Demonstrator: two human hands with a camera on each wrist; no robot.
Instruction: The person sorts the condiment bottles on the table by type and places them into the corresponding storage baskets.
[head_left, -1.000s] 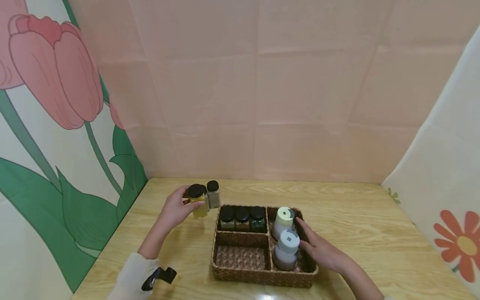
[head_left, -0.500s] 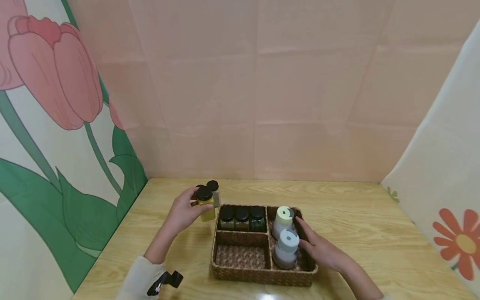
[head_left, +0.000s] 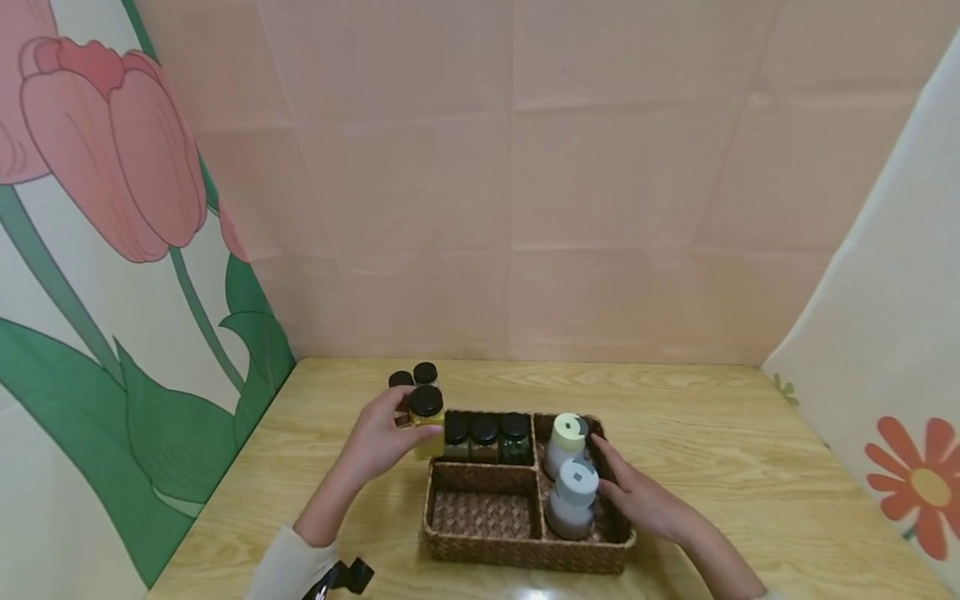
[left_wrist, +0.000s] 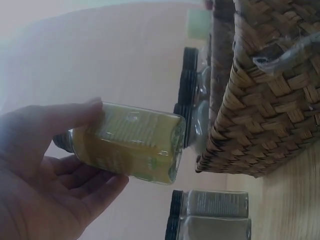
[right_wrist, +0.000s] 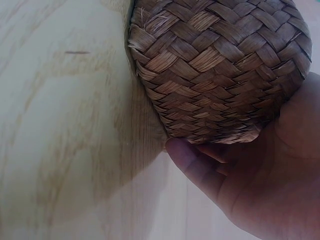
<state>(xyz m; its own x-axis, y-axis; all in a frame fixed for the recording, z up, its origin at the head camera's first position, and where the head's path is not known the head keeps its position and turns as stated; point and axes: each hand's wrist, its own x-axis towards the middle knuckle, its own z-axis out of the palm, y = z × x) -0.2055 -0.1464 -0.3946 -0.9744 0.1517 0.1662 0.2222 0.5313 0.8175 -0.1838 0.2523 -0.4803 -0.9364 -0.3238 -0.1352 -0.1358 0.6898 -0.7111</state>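
My left hand holds a square glass spice jar with a black lid and yellow contents, upright beside the basket's back left corner. The left wrist view has my thumb on one side of the jar and fingers under the other. The brown woven basket has three compartments. At its right end, my right hand grips the wall, thumb over the rim. In the right wrist view, fingers lie against the woven outside. Three black-lidded jars fill the back left compartment.
A yellow-lidded bottle and a white-lidded bottle stand in the right compartment. Two more black-lidded jars stand on the wooden table behind my left hand. A pink cloth hangs behind the table.
My left hand has carried the yellow jar rightward and slightly toward me, up to the basket's corner, uncovering a jar behind it. My right hand stays on the basket.
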